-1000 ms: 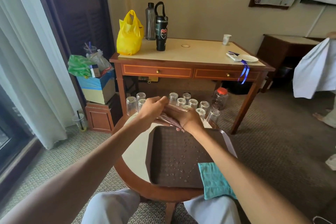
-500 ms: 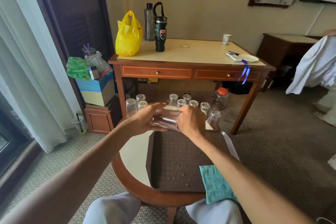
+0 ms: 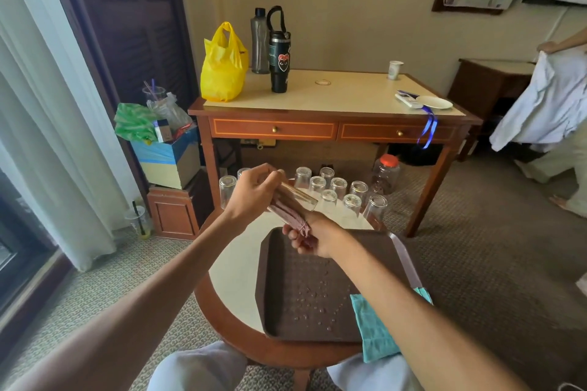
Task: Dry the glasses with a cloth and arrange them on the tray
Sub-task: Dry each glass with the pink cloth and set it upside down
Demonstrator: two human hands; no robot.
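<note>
Through the head camera I saw both forearms (image 3: pixel 143 295) bare all the way from the lower edge of the view to the left hand (image 3: pixel 251 197) and the right hand (image 3: pixel 313 240), their wrists equally uncovered. At the bottom, pale grey-blue cloth trousers (image 3: pixel 197 368), smooth and unpatterned, covered both knees (image 3: pixel 374 371).
</note>
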